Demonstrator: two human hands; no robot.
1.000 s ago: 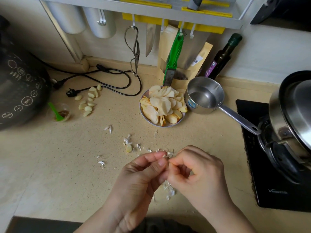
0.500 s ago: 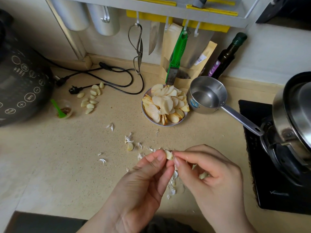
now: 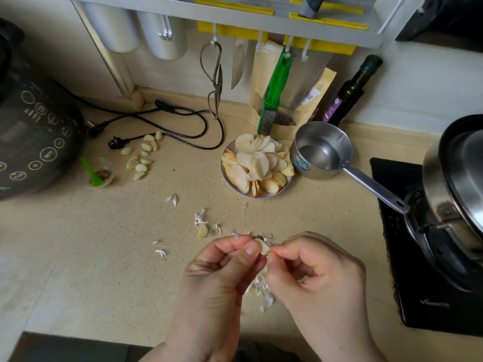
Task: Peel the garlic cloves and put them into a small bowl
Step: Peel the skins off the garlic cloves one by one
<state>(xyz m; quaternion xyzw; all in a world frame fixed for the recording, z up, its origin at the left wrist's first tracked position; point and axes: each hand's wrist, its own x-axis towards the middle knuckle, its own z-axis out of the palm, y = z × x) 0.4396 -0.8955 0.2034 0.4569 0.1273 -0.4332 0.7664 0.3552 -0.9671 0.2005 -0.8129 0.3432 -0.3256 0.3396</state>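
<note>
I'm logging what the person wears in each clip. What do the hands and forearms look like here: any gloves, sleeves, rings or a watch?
Both the left hand and the right hand are bare: no gloves, and no rings show on the fingers in view. The wrists and the parts of the forearms inside the picture are uncovered too, with no sleeve, watch or bracelet visible. Fingernails look short and unpainted.

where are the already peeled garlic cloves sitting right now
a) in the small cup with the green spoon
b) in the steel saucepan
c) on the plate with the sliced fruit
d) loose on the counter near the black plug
d: the peeled cloves lie in a loose cluster straight on the counter, just beside the black plug, not in any dish.
</note>
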